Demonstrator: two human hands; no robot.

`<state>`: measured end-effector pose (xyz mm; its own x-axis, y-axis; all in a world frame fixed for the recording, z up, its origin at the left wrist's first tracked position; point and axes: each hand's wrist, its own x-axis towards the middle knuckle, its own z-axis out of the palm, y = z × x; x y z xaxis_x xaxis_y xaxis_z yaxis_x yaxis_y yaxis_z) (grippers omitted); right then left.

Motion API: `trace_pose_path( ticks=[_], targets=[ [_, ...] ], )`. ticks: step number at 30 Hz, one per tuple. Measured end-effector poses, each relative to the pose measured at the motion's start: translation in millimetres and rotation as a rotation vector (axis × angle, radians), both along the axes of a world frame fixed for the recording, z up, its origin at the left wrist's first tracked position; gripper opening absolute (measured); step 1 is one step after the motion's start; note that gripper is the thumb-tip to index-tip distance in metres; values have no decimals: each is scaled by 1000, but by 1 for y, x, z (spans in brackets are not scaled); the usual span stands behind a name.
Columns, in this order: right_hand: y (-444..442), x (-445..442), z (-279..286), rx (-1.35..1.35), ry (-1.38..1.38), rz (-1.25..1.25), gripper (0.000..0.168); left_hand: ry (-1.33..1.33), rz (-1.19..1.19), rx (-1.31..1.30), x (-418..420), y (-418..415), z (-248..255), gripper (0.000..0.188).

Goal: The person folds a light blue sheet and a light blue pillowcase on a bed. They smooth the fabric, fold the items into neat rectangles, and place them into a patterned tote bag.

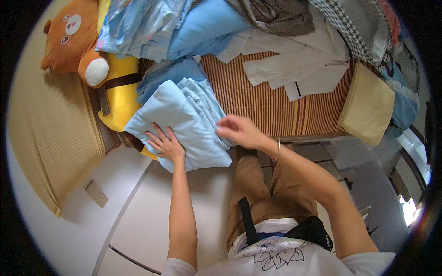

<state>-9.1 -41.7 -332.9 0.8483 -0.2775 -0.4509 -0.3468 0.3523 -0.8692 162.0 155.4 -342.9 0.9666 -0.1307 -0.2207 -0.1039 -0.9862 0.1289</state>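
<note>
A light blue quilt or cover [188, 132], folded into a thick bundle with its layers showing along the right side, lies at the near left edge of the bed. My left hand [168, 144] rests flat on top of it with the fingers spread. Close to the bundle's right edge is my right hand [240, 129], fingers curled and slightly blurred; I cannot tell whether it touches the cloth. Darker blue fabric [172, 76] shows behind the bundle.
A brown bear plush [70, 41] and a yellow plush [126, 93] lie at the left. White garments [293, 69] spread over the bamboo mat [255, 107]. Blue bedding [207, 27] is heaped behind. A folded yellow cloth [367, 103] overhangs the bed's right front.
</note>
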Motion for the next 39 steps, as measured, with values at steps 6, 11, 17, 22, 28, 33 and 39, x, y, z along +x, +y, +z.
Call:
trace_pose_path(
  ticks=[6,11,17,22,28,33,39],
  targets=[
    [56,-35,30,-238,34,282,49,-16,-216,141,11,25,-11,57],
    [86,-23,32,-214,-22,266,29,25,-146,-200,26,21,-3,58],
    [62,-53,-42,-176,147,173,34,-132,-152,184,9,12,-31,65],
    [22,-38,15,-313,136,118,54,-116,40,176,10,-3,-20,63],
    [16,39,85,-697,-125,-45,84,-275,-77,495,6,13,-37,66],
    [72,85,10,-1051,-105,136,74,-384,-287,312,0,4,-36,63],
    [57,88,-46,-1147,-64,248,72,-255,109,248,2,-26,-51,59]
  ],
)
